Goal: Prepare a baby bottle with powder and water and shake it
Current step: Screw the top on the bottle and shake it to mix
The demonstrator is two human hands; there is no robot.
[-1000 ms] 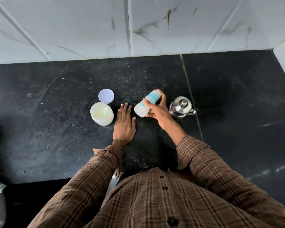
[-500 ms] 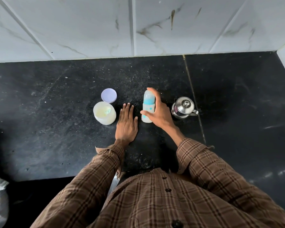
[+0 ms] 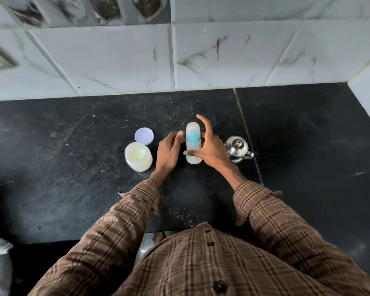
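The baby bottle (image 3: pixel 193 144) stands upright on the dark tabletop (image 3: pixel 73 167), its long axis vertical, capped end up, between the person's two hands. The right hand (image 3: pixel 209 146) is the closer of the two: its thumb lies against the lower body of the bottle while the fingers are spread and lifted, the index finger arched above the cap, so it looks to be touching rather than gripping. The left hand (image 3: pixel 169 150) sits just beside the bottle on the other side, fingers loosely curved toward the blue collar; motion blur at its fingertips hides whether they make contact. Since the bottle is vertical and flanked on both sides, either hand can wrap its body by closing inward. To the left, apart from the hands, are an open powder jar (image 3: pixel 138 156) and its lilac lid (image 3: pixel 144 136); a small steel kettle (image 3: pixel 237 148) stands just right of the right hand.
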